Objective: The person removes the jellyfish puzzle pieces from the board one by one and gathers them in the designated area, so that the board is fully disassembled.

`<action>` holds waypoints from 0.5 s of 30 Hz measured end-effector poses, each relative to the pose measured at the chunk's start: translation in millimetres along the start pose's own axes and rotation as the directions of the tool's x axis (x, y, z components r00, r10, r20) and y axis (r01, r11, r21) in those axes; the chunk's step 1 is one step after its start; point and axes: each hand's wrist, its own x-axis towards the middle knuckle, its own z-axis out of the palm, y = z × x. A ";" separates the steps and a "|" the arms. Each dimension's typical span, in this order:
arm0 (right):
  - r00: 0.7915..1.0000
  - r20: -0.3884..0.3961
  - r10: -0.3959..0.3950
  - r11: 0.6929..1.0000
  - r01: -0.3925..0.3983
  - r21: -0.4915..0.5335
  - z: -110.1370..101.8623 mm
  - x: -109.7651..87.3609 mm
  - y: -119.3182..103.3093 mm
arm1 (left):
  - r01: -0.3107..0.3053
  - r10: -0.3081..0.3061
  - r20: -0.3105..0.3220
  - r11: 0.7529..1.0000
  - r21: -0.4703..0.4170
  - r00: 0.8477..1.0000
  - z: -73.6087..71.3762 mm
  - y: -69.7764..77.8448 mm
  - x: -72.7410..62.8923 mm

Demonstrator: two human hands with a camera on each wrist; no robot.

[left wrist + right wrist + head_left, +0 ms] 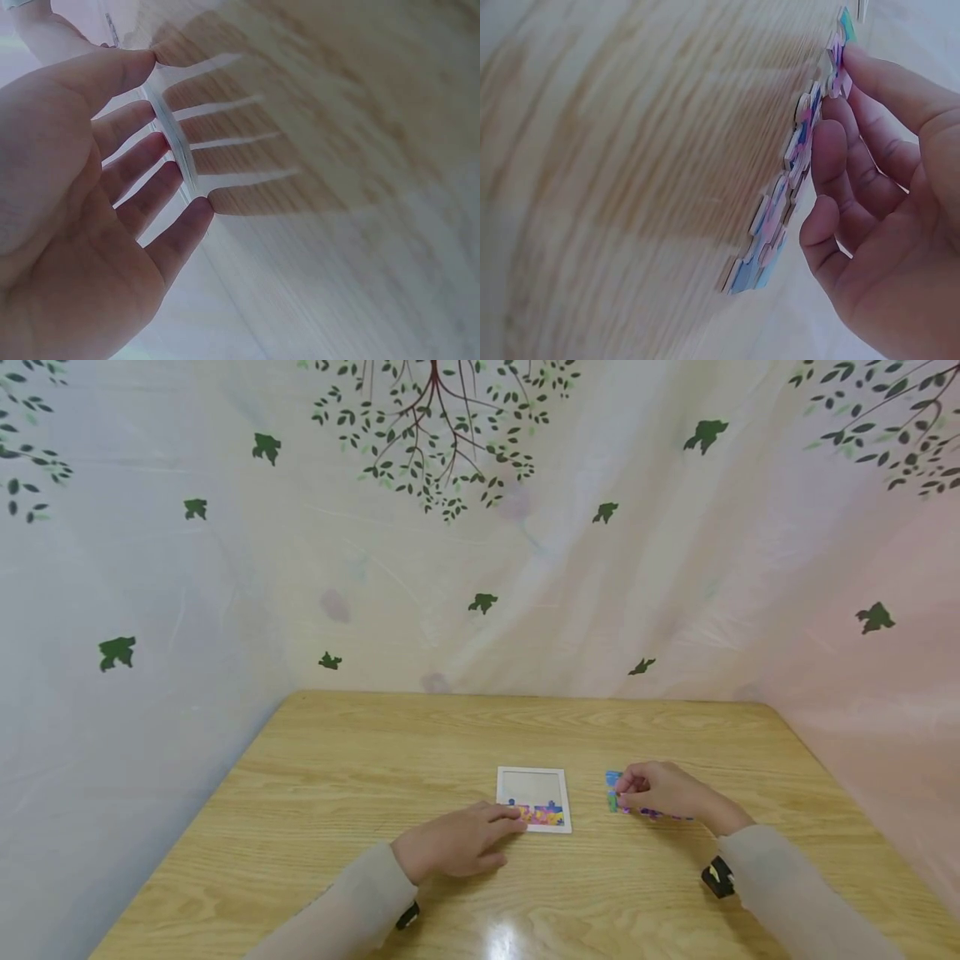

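A white puzzle frame (567, 802) lies on the table, its lower part filled with a row of pink, yellow and blue pieces (543, 816). My left hand (465, 839) rests at the frame's lower left side, fingers extended. In the left wrist view, fingertips (174, 171) reach the edge of the flat frame (178, 142). To the right of the frame my right hand (663, 792) pinches a purple jigsaw piece (837, 64) between thumb and fingers, low over the table. Loose jigsaw pieces (769, 214) lie in a cluster beneath that hand, partly hidden by it in the head view.
The wooden table (390, 743) extends on all sides of the frame. Behind it hangs a pale curtain (420, 577) printed with leaves and birds. Each wrist bears a dark strap device, such as the right one (718, 877).
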 end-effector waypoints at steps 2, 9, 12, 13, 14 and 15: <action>1.000 -0.002 0.003 1.000 -0.003 0.003 0.2 -0.5 -1.5 | 0.001 -0.001 0.002 1.000 -0.004 1.000 -0.2 0.2 -0.1; 1.000 -0.003 0.001 1.000 -0.001 0.019 1.2 -2.1 -2.8 | 0.007 -0.007 0.007 1.000 -0.015 1.000 -0.3 0.9 0.1; 1.000 0.001 -0.004 1.000 0.004 0.027 1.5 -2.7 -2.9 | 0.004 -0.004 -0.001 1.000 -0.018 1.000 0.0 0.8 0.9; 1.000 0.000 -0.006 1.000 0.006 0.027 1.5 -2.9 -3.1 | 0.002 -0.002 -0.006 1.000 -0.014 1.000 -0.1 0.8 1.3; 1.000 -0.001 -0.008 1.000 0.008 0.027 1.6 -3.0 -3.1 | -0.001 0.000 -0.012 1.000 -0.013 1.000 0.0 0.7 1.9; 1.000 -0.002 -0.008 1.000 0.008 0.027 1.7 -3.2 -3.2 | -0.002 0.002 -0.020 1.000 -0.009 1.000 -0.1 0.6 2.5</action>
